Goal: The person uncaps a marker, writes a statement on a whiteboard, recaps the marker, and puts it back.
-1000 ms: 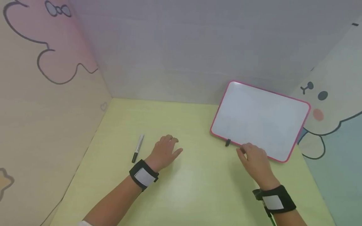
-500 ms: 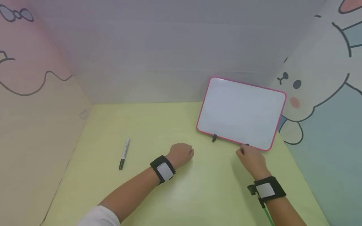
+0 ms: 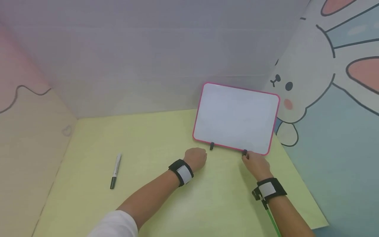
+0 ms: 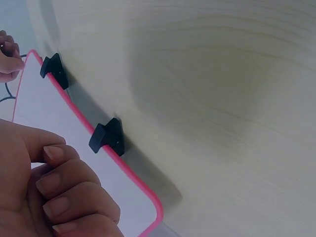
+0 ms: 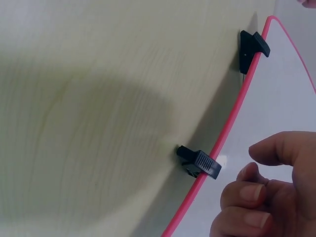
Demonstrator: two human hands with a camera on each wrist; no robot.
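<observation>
A whiteboard (image 3: 237, 118) with a pink rim leans at the back right, borne on two black clip stands along its lower edge. My left hand (image 3: 195, 158) is a fist with nothing in it, just below and left of the left clip stand (image 3: 212, 146). The left wrist view shows the curled fingers (image 4: 74, 187) in front of the board. Close below the right clip stand (image 3: 244, 152) is my right hand (image 3: 257, 164). In the right wrist view its fingers (image 5: 242, 217) are loosely bent, the thumb apart from them, holding nothing.
A white marker (image 3: 116, 170) with a black cap lies on the yellow table (image 3: 148, 138) to the left. Cartoon-printed walls enclose the table at the left and right, with a plain wall behind. A green cable (image 3: 273, 222) runs from the right wrist strap (image 3: 270, 189).
The head view has turned right. My left hand has moved rightward to near the left clip stand, its spread fingers curling into a fist. The right clip stand has come out from behind my right hand.
</observation>
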